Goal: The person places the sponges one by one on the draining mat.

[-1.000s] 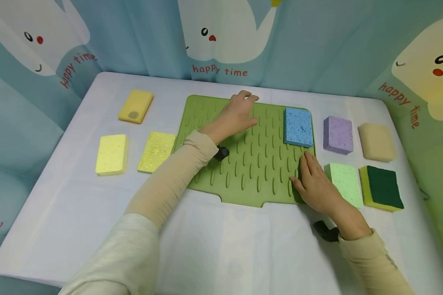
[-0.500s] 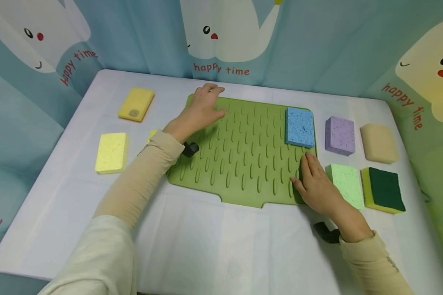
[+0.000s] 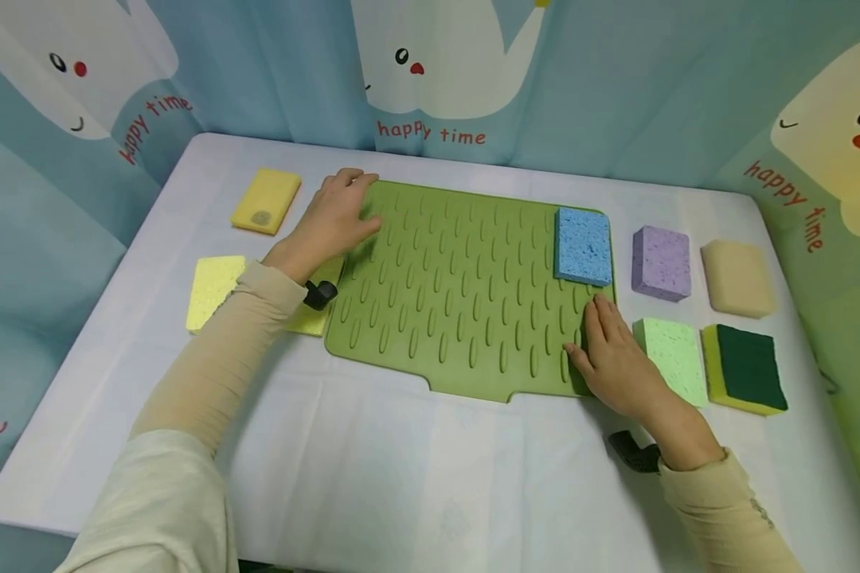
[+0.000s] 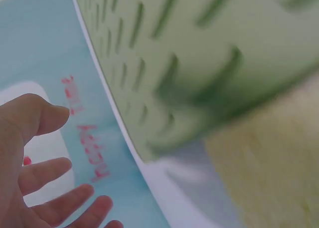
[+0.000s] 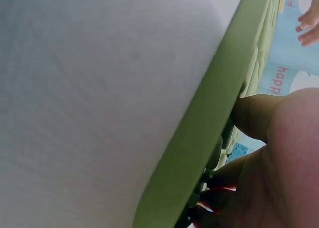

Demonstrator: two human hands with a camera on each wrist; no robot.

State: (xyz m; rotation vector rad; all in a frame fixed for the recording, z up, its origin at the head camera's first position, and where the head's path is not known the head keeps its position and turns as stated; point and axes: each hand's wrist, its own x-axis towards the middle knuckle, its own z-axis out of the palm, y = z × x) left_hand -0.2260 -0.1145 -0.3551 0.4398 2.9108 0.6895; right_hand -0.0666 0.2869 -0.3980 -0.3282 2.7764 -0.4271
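Observation:
A green ridged silicone mat [image 3: 459, 270] lies on the table. Over its back left corner, my left hand [image 3: 333, 219] hovers with fingers spread, holding nothing. The left wrist view shows the same hand [image 4: 45, 178] apart from the mat [image 4: 134, 53]. Beneath that wrist, a speckled yellow sponge [image 3: 310, 321] is partly hidden, next to the mat's left edge. My right hand [image 3: 611, 362] rests on the mat's front right part, fingers extended. Just beyond its fingertips, a blue sponge [image 3: 583, 247] sits on the mat's back right corner.
To the right stand a purple sponge [image 3: 661, 263], a beige one [image 3: 736, 278], a light green one [image 3: 674, 362] and a yellow scrub sponge with dark green top [image 3: 748, 370]. At left are a pale yellow sponge [image 3: 213, 286] and a yellow one [image 3: 265, 201]. A printed curtain [image 3: 616, 87] borders the table.
My left hand has swept left, from above the mat's middle to its back left corner. Its forearm now partly covers the two front left sponges. The right hand has stayed put.

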